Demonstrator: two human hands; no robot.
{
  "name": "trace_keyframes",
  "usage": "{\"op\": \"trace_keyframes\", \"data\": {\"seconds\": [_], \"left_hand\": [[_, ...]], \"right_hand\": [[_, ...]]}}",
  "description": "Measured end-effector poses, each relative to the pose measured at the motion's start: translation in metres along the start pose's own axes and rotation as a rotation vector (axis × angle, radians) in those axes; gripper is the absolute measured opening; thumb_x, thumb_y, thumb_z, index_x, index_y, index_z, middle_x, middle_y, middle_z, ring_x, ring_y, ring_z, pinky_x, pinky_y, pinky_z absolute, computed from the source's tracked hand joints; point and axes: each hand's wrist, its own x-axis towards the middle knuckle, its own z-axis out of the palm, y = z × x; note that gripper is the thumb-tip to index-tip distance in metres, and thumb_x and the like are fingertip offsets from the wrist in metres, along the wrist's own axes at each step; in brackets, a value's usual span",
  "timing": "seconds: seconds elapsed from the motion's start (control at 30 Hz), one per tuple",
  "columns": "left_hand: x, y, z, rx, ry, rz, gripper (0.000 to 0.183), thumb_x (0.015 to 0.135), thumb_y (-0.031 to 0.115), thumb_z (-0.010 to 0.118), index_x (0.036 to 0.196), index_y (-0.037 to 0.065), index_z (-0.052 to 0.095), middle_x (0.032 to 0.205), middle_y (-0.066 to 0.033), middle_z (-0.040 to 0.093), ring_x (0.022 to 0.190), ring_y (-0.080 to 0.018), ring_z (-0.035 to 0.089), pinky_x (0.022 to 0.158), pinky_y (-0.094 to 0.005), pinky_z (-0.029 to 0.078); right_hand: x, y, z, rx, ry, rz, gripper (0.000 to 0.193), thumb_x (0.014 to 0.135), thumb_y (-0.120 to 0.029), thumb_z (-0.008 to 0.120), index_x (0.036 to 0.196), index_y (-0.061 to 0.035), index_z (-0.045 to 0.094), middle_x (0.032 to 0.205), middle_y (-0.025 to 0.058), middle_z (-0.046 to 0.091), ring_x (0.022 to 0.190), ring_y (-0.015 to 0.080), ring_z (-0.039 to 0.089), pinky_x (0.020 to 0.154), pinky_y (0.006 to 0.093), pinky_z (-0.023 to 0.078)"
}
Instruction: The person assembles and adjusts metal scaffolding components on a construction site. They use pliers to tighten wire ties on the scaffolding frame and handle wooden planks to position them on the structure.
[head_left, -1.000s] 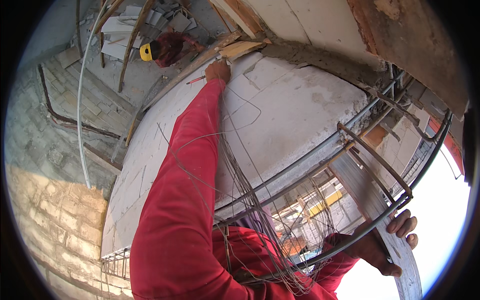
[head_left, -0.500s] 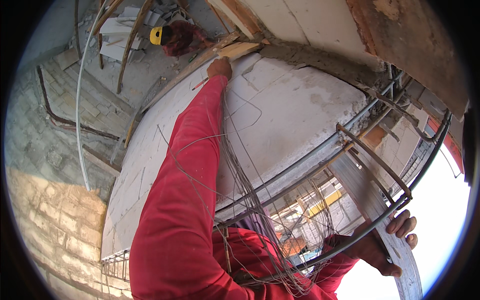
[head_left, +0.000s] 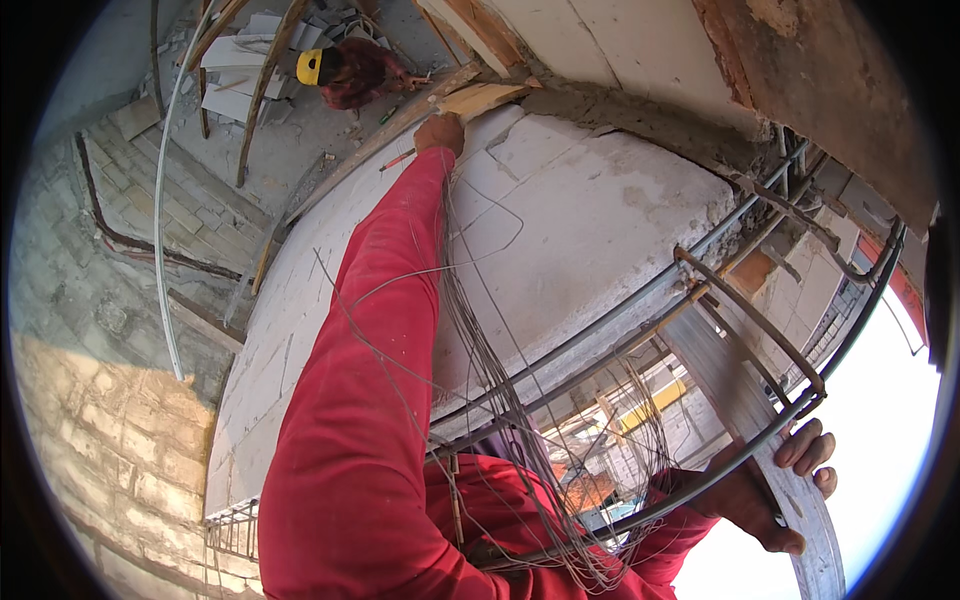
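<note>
My left arm, in a red sleeve, reaches up across the pale block wall. At its end, my left hand (head_left: 440,132) is closed near a piece of wood (head_left: 480,99) at the wall's far edge. A thin red pencil (head_left: 397,160) juts out from its left side. Lower right, my right hand (head_left: 765,490) grips a long flat grey board (head_left: 800,510) by its edges, fingers over one side and thumb on the other. That board slants up behind bent steel bars (head_left: 750,320). Loose thin wires (head_left: 470,330) hang in a bundle between my arms.
Another person in a yellow cap (head_left: 310,67) bends down beyond the wall, among leaning wooden poles (head_left: 262,90) and white sheets (head_left: 240,68). Steel bars with a curved pipe (head_left: 640,518) cross at the right. A rough concrete slab (head_left: 830,90) overhangs the upper right.
Both my hands keep almost the same places. The person in the yellow cap has shifted slightly, and the view has moved a little.
</note>
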Motion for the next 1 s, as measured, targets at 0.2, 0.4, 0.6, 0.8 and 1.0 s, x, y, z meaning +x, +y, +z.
{"op": "trace_keyframes", "data": {"seconds": [0.2,0.4,0.6,0.8,1.0], "left_hand": [[-0.002,0.000,0.000,-0.014,0.003,-0.004,0.033,0.102,0.023,0.049,0.119,0.008,0.073,0.113,-0.0206,0.074,0.105,-0.0382,0.073,0.088,-0.0472,0.060],[0.001,-0.002,0.005,-0.012,0.010,-0.003,0.034,0.101,0.024,0.049,0.119,0.008,0.073,0.112,-0.0205,0.074,0.104,-0.0387,0.073,0.088,-0.0471,0.060],[0.004,-0.004,0.008,-0.021,-0.001,0.004,0.033,0.101,0.023,0.050,0.119,0.007,0.073,0.114,-0.0206,0.074,0.105,-0.0379,0.073,0.089,-0.0473,0.060],[0.000,-0.001,0.000,-0.040,-0.019,-0.001,0.033,0.101,0.021,0.051,0.119,0.006,0.073,0.116,-0.0207,0.073,0.109,-0.0374,0.072,0.090,-0.0468,0.059],[-0.002,0.000,-0.004,-0.034,-0.052,0.000,0.033,0.101,0.019,0.049,0.120,0.005,0.072,0.118,-0.0212,0.073,0.110,-0.0377,0.072,0.091,-0.0461,0.059]], "right_hand": [[-0.001,-0.001,-0.003,0.013,-0.016,0.010,0.074,0.080,-0.071,0.073,0.109,-0.0036,0.066,0.092,0.0065,0.036,0.079,0.0169,0.038,0.069,0.0297,0.038],[-0.001,-0.002,0.001,-0.041,-0.016,0.016,0.075,0.080,-0.072,0.072,0.109,-0.0038,0.066,0.093,0.0066,0.036,0.080,0.0173,0.039,0.073,0.0313,0.041],[-0.004,0.001,0.008,0.027,-0.013,0.023,0.073,0.081,-0.071,0.071,0.111,-0.0044,0.064,0.093,0.0061,0.035,0.080,0.0171,0.039,0.080,0.0364,0.045],[-0.004,0.003,0.009,0.022,0.021,0.011,0.072,0.080,-0.070,0.073,0.109,-0.0046,0.064,0.093,0.0062,0.035,0.079,0.0171,0.038,0.076,0.0345,0.042],[-0.004,0.002,0.009,-0.022,0.059,0.002,0.072,0.078,-0.070,0.074,0.108,-0.0046,0.065,0.093,0.0063,0.036,0.079,0.0170,0.037,0.071,0.0317,0.037]]}}
